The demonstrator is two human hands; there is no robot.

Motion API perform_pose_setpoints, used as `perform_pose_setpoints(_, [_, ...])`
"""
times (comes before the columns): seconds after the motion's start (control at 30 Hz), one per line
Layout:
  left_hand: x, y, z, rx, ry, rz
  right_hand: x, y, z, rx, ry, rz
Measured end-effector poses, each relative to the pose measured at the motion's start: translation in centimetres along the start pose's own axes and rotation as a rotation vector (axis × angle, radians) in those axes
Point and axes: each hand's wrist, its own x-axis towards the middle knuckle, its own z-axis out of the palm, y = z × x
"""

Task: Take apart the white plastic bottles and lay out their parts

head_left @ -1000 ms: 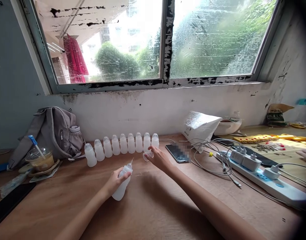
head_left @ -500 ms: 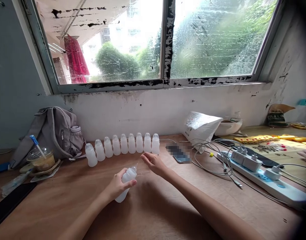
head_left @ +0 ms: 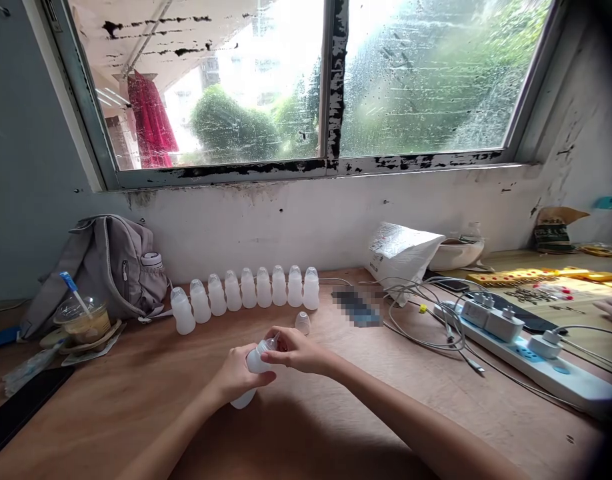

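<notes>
A translucent white baby bottle [head_left: 243,400] leans over the table, its clear teat end tipped up to the right. My left hand [head_left: 235,373] is wrapped round its upper body. At the top of that bottle, my right hand [head_left: 297,352] has its fingers pinched about the teat; the fingertips partly hide it. Just behind my right hand a small clear dome cap [head_left: 303,323] stands on the wooden table [head_left: 296,427]. Farther back, several similar capped baby bottles [head_left: 247,290] stand upright in a row near the wall.
On the left are a grey backpack [head_left: 113,260] and a drink cup with a straw [head_left: 83,319]. To the right lie a partly blurred phone [head_left: 366,313], tangled white cables [head_left: 411,320], a white pouch [head_left: 401,257] and a power strip [head_left: 536,360]. Another person's hand [head_left: 611,310] shows at the right edge.
My right hand has moved left and toward me, from beyond the bottle onto its teat end. The dome cap now shows on the table where that hand was.
</notes>
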Motion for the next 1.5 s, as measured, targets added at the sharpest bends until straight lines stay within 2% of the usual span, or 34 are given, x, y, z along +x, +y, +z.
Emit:
perform_pose_setpoints(0.17, [-0.1, -0.3, 0.0, -0.376, -0.217, -0.140, -0.5, -0.8, -0.7, 0.022, -0.080, -0.115])
perform_pose_setpoints(0.27, [0.0, -0.6, 0.2, -0.463, -0.242, -0.139, -0.5, -1.3, -1.4, 0.044, -0.169, -0.128])
perform_pose_setpoints(0.33, [0.0, -0.7, 0.4, -0.464, -0.256, -0.123, -0.4, -1.3, -1.9, 0.053, -0.153, -0.090])
perform_pose_setpoints(0.43, [0.1, -0.8, 0.6, -0.456, -0.271, -0.108, 0.0, -1.0, -2.2, 0.012, 0.006, -0.030])
perform_pose_setpoints(0.5, [0.1, -0.7, 0.7, -0.461, -0.272, -0.101, 0.2, -0.7, -2.4, -0.046, 0.051, -0.016])
perform_pose_setpoints(0.6, [0.2, -0.7, 0.7, -0.468, -0.287, -0.099, 0.4, -0.4, -2.5, -0.105, 0.024, -0.043])
perform_pose_setpoints(0.77, [0.3, -0.9, 0.8, -0.457, -0.258, -0.135, 0.6, -0.1, -2.5, -0.123, 0.072, -0.126])
perform_pose_setpoints(0.9, [0.4, -1.0, 0.6, -0.432, -0.263, -0.171, 0.4, -0.2, -2.9, -0.082, 0.028, -0.148])
perform_pose_setpoints(1.0, [0.4, -1.0, 0.5, -0.429, -0.271, -0.179, 0.1, -0.7, -3.3, -0.091, -0.006, -0.121])
perform_pose_setpoints(1.17, [0.4, -1.0, 0.6, -0.439, -0.271, -0.176, 0.2, -1.0, -3.5, -0.127, 0.012, -0.005])
perform_pose_setpoints(1.37, [0.4, -1.4, 0.7, -0.444, -0.271, -0.157, 0.5, -0.2, -3.3, -0.038, 0.007, -0.088])
perform_pose_setpoints(1.5, [0.4, -1.5, 0.7, -0.459, -0.277, -0.140, 0.1, -0.7, -3.6, -0.060, 0.027, -0.119])
